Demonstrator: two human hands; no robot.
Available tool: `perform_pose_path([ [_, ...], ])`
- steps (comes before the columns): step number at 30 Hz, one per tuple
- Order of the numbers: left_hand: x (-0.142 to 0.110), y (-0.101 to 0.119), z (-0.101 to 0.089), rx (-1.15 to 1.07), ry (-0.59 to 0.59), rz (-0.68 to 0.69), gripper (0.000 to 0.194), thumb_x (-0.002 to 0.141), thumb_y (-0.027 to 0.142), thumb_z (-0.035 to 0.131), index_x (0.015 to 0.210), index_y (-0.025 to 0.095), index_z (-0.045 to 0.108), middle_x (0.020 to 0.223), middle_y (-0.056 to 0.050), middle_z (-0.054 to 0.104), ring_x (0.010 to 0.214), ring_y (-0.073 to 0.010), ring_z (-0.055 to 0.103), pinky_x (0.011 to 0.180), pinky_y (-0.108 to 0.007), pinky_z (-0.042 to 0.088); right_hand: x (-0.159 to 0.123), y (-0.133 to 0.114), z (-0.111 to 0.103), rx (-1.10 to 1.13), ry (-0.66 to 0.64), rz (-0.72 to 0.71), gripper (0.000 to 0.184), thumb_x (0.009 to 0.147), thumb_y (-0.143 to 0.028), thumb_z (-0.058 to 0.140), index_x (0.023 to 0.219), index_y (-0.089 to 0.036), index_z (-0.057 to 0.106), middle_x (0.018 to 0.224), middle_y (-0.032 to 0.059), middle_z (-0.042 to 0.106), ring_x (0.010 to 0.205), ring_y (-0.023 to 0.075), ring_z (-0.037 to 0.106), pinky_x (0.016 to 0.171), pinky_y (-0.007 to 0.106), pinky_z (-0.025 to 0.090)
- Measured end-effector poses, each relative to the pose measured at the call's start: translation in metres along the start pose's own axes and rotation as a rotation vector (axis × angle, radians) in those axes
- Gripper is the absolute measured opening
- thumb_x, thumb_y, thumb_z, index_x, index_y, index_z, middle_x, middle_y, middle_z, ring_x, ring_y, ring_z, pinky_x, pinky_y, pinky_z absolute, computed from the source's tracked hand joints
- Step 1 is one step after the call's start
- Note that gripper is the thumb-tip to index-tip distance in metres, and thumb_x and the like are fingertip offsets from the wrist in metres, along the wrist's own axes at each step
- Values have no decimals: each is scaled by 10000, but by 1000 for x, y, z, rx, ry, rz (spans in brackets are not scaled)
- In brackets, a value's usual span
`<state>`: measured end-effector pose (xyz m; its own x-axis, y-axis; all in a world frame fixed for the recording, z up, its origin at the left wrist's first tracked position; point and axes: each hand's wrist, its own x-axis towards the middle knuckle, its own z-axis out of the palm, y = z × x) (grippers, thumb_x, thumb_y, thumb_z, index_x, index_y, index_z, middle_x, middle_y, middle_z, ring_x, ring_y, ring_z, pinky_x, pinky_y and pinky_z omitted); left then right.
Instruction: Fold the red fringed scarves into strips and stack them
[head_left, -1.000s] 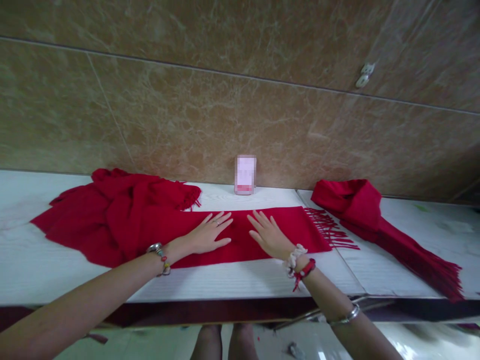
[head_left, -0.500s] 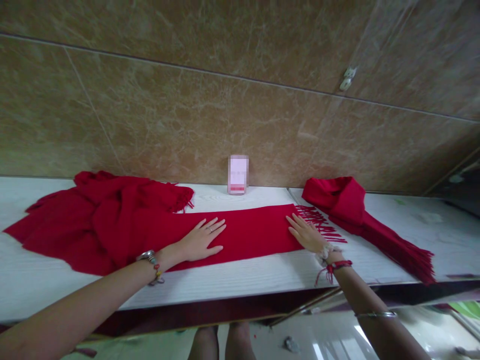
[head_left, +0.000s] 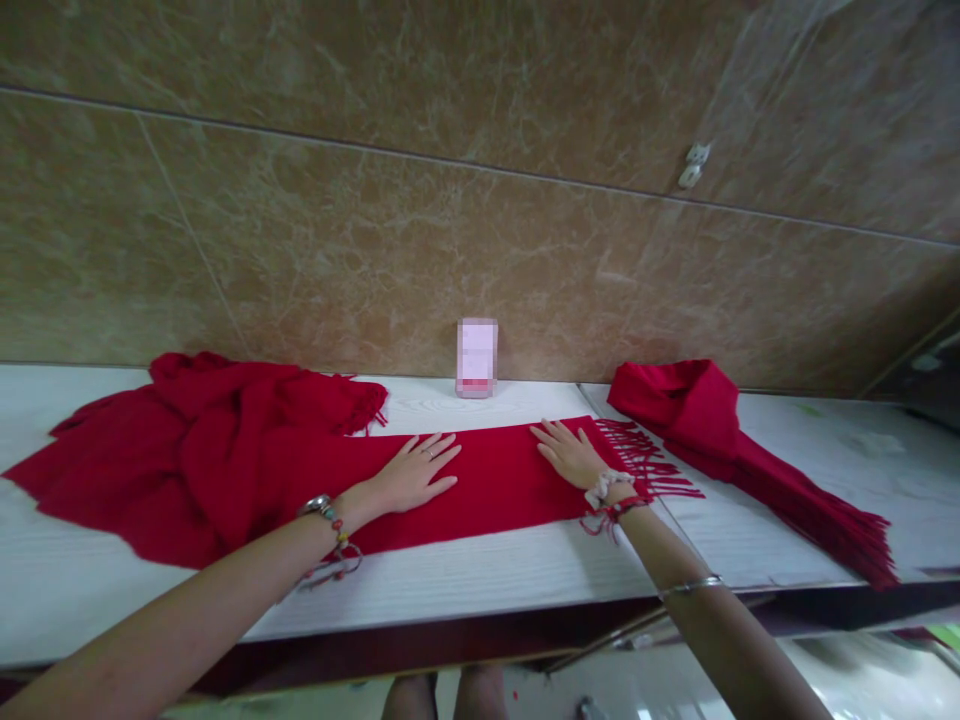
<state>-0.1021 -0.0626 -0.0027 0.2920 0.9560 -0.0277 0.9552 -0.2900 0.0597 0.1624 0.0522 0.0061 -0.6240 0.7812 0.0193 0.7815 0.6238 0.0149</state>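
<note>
A red fringed scarf (head_left: 491, 480) lies along the white tabletop, its right stretch flat and its left part heaped in loose folds. My left hand (head_left: 411, 474) rests palm down on the flat stretch, close to the heap, with fingers spread. Further right, my right hand (head_left: 571, 455) also presses flat on the cloth, fingers apart, just left of the fringe. Neither hand grips the fabric. A second red scarf (head_left: 697, 420), narrow and looped over at its top, lies to the right of the fringe, apart from both hands.
A phone-like object (head_left: 477, 358) with a blurred-out face leans upright against the brown marbled wall (head_left: 420, 240) behind the scarves. The white tabletop (head_left: 465, 590) ends at a front edge near my legs (head_left: 480, 695). A small white fixture (head_left: 694, 165) is on the wall.
My right hand has slid left across the scarf, away from the fringe. My left hand has barely moved, and the view has tilted slightly up.
</note>
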Motion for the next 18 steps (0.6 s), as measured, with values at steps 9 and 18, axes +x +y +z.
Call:
perform_pose_path([
  [9, -6, -60, -24, -106, 16, 80, 391, 855, 335, 369, 1208, 205, 476, 1306, -61, 436, 1179, -182, 394, 969, -302, 289, -18, 7, -15, -18, 246, 77, 436, 845, -255, 372, 1242, -88, 443, 1315, 162, 409, 1235, 261, 316, 995, 445, 281],
  [18, 39, -82, -44, -309, -226, -129, 238, 663, 322, 568, 777, 131, 651, 691, -16, 633, 618, -142, 533, 570, -208, 380, -41, -139, -24, 10, 104, -680, 201, 790, -177, 506, 972, -148, 586, 945, 72, 627, 858, 180, 559, 718, 296, 451],
])
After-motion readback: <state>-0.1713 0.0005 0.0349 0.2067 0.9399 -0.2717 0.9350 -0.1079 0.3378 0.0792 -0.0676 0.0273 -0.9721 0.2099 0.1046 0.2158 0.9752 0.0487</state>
